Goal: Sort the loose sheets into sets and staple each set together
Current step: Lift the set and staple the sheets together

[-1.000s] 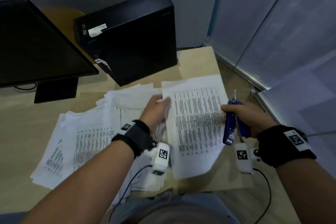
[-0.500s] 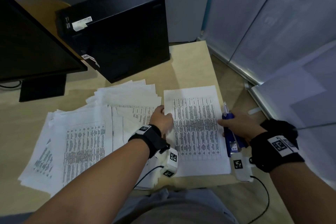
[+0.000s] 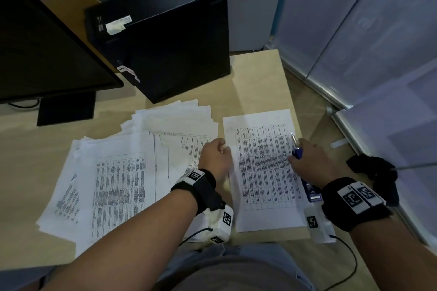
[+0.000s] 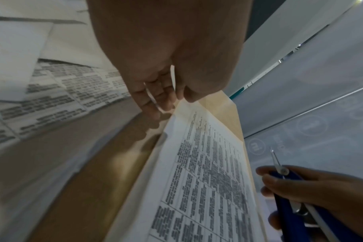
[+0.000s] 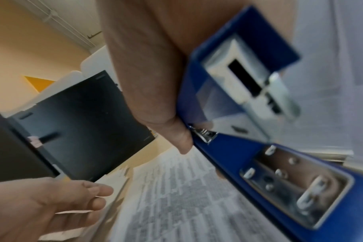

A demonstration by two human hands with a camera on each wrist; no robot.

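Note:
A printed set of sheets (image 3: 262,172) lies flat on the desk near its right edge, also seen in the left wrist view (image 4: 207,188). My left hand (image 3: 216,156) hovers at the set's left edge, fingers (image 4: 155,99) loosely curled and holding nothing. My right hand (image 3: 305,160) rests on the set's right side and grips a blue stapler (image 3: 309,194). In the right wrist view the stapler (image 5: 238,155) is hinged apart, with its metal magazine showing. A fanned pile of loose sheets (image 3: 113,184) covers the desk to the left.
A black computer case (image 3: 165,38) stands behind the papers and a dark monitor (image 3: 47,49) fills the back left. The desk (image 3: 260,78) ends just right of the set, with floor and a frosted glass partition (image 3: 378,54) beyond.
The set, held up a second ago, now lies flat on the desk. My left hand has let go of its edge. My right hand has lowered with the stapler onto its right side.

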